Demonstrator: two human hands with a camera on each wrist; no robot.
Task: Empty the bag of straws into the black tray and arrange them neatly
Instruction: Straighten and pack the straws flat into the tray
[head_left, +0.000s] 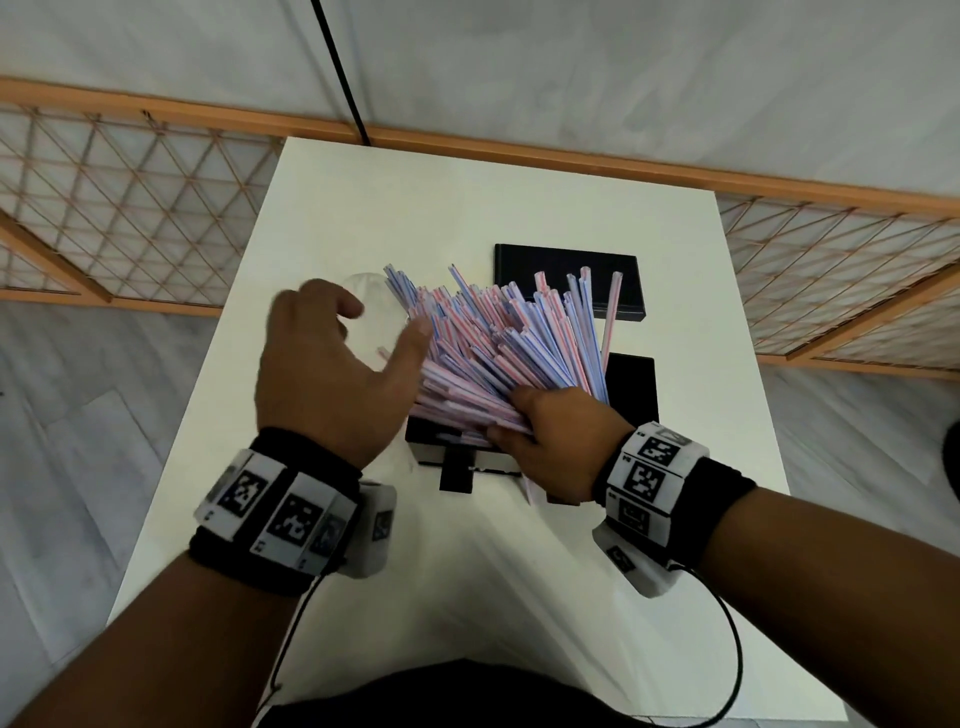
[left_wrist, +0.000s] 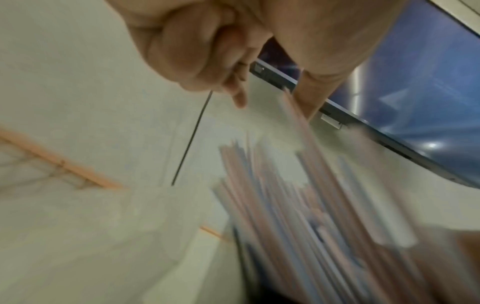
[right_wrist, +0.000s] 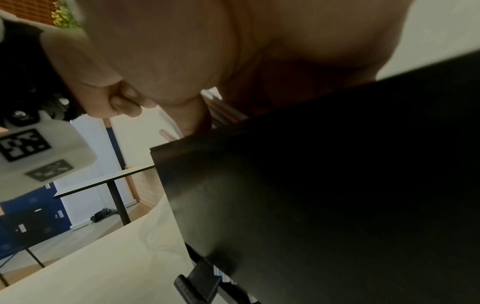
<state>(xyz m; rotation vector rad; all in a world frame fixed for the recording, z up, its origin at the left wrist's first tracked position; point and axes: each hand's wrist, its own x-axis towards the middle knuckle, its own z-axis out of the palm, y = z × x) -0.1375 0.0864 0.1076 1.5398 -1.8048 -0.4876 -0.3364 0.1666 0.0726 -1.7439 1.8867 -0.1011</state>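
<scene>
Item: striped pink-and-blue plastic straws (head_left: 498, 343), fanned over the black tray (head_left: 631, 387). My right hand (head_left: 556, 441) grips their near ends; my left hand (head_left: 332, 364), fingers loosely spread, flanks them. Step: arranging. Next, I judge: square the fan.

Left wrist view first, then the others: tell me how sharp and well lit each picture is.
Left wrist view: heavy motion blur smears the straws; the left hand is soft. Right wrist view: dim, the black tray fills it in shadow under the right hand. Head view: evenly lit and mostly sharp, with wide-angle bending of the table edges.
</scene>
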